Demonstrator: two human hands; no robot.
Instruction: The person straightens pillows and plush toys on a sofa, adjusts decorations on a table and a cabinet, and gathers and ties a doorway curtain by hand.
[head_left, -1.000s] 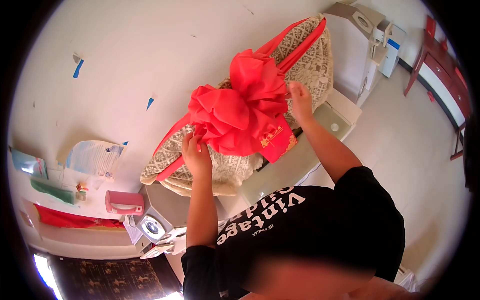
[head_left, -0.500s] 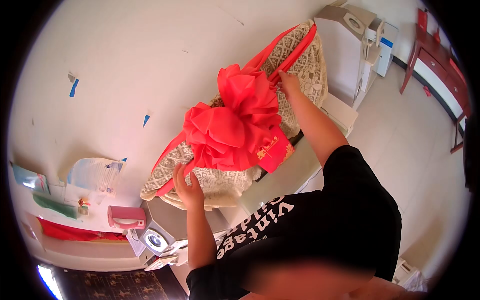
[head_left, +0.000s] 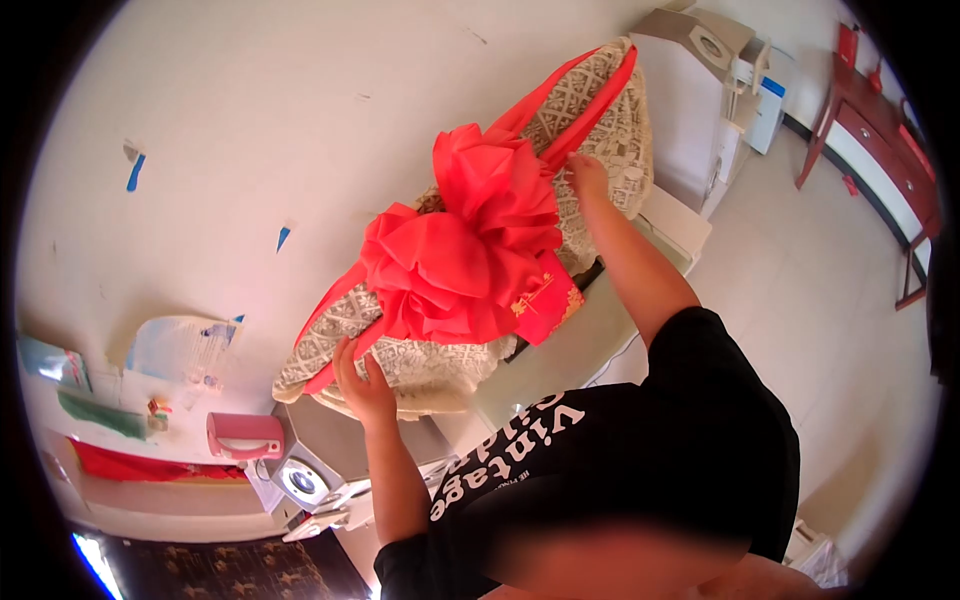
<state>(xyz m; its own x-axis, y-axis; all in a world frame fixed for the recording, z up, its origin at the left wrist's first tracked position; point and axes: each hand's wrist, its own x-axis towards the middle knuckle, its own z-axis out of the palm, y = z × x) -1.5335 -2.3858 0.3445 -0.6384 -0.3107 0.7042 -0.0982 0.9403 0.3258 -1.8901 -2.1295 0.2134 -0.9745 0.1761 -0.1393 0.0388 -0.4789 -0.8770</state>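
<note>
A big red fabric bow (head_left: 460,240) sits at the front of a covered object, over a cream lace cover (head_left: 430,370). Red ribbons (head_left: 595,110) run from it to both ends of the cover. At the lower left, my left hand (head_left: 362,385) touches the ribbon and lace, thumb and fingers apart. My right hand (head_left: 587,180) is at the upper right ribbon beside the bow, its fingers bent against the ribbon edge; its fingertips are partly hidden. A red card with gold print (head_left: 548,300) hangs under the bow.
Grey-white speakers stand at both sides, one at the upper right (head_left: 680,100) and one at the lower left (head_left: 310,440). A pink box (head_left: 245,436) is beside the left one. A glass-topped surface (head_left: 560,350) lies below the cover. A dark red table (head_left: 870,130) stands far right.
My right hand has moved from beside the bow to the upper ribbon. My left hand has shifted from the bow's lower left edge outward along the ribbon. The view has shifted slightly.
</note>
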